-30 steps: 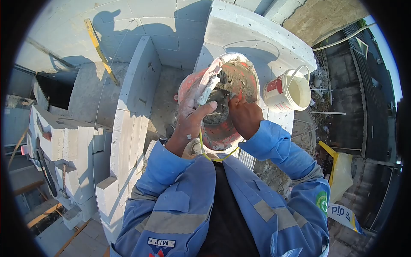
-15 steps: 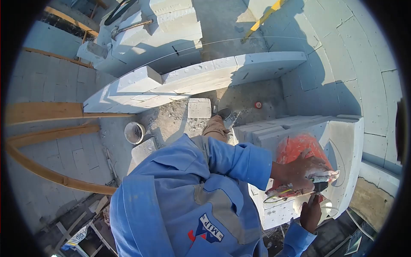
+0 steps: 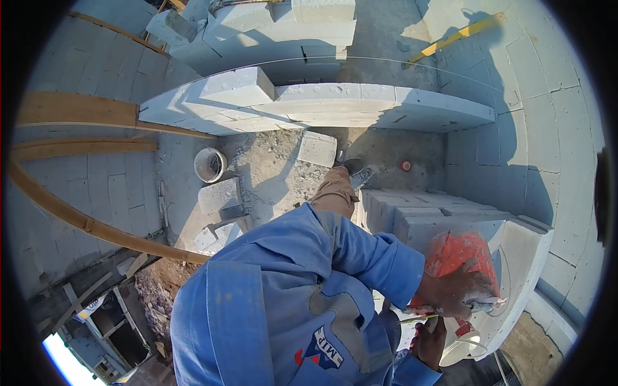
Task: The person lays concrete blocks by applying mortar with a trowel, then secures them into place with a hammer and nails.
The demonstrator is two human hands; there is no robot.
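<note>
Gripping the mortar-caked trowel [image 3: 486, 302] over the orange bucket [image 3: 460, 254], the left hand [image 3: 460, 289] was closed around it; the bucket sat on the white block wall [image 3: 528, 257] near its outer edge. Loading mortar seemed the step in hand; next would call for carrying it steadily. The right hand [image 3: 430, 341], half hidden below, gave no clear grip; the white pail [image 3: 460, 350] was cut off.
</note>
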